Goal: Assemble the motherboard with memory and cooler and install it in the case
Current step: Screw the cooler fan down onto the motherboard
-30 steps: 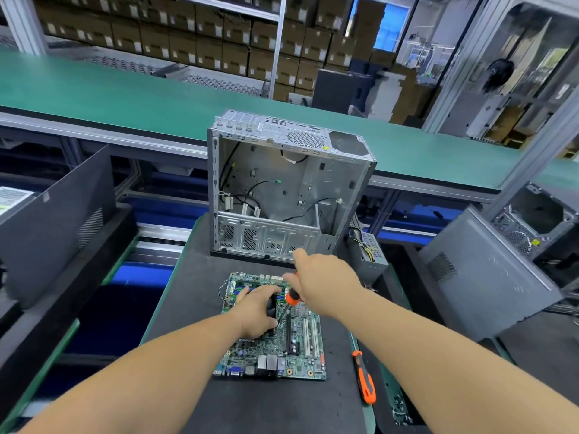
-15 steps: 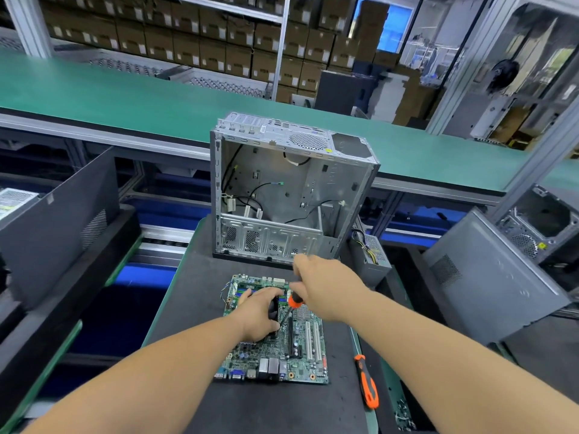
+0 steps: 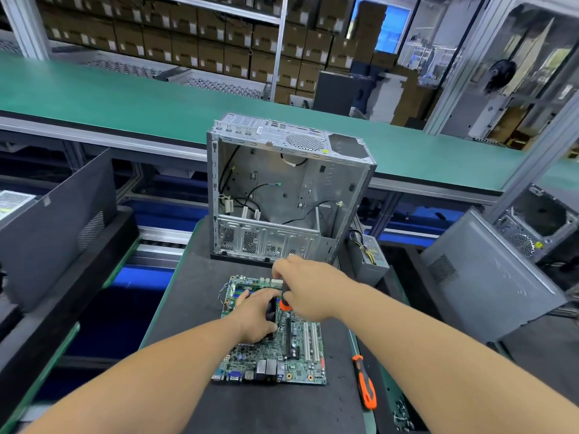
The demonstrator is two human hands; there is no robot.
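Behind the dark work mat (image 3: 194,308) runs a long green bench (image 3: 125,98), with shelves of cardboard boxes (image 3: 194,36) further back. At the far edge of the mat stands the open computer case (image 3: 291,189), bare metal with loose cables inside. Just before it, the motherboard (image 3: 300,358) lies flat near the mat's middle. On the board, the left hand (image 3: 257,321) curls around the black cooler (image 3: 271,306). The right hand (image 3: 310,289) grips an orange-and-black screwdriver (image 3: 284,300) over the cooler. A second screwdriver (image 3: 365,382) lies near the mat's right edge.
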